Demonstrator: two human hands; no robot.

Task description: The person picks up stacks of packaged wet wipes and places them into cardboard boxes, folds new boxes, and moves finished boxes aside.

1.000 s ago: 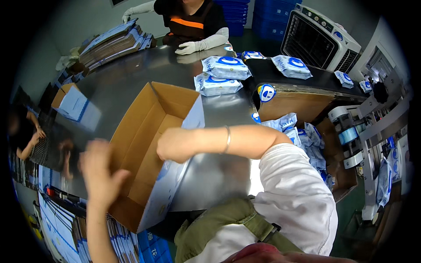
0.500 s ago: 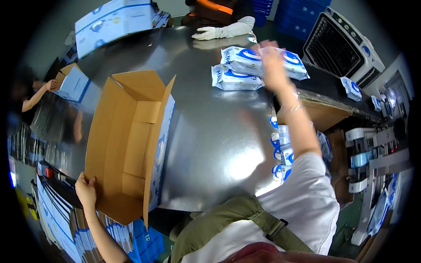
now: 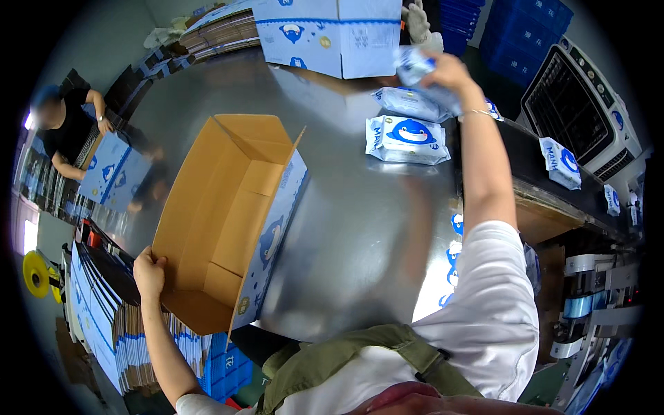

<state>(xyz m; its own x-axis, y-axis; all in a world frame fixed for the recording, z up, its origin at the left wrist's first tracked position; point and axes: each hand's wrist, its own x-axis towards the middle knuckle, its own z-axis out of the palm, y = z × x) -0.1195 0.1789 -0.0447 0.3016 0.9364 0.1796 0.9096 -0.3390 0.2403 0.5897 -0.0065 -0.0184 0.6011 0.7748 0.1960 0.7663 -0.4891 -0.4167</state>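
A blurred wipes pack was gripped in the closed right hand, lifted at one o'clock above the metal table. The near flap of the open cardboard box was pinched by the left hand at eight o'clock. Two more wipes packs were lying just below the raised pack.

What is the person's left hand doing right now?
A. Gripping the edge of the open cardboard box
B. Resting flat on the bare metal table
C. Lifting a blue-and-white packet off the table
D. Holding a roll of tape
A: the left hand grips the near edge of the open cardboard box, while the right hand holds a packet up above the table.
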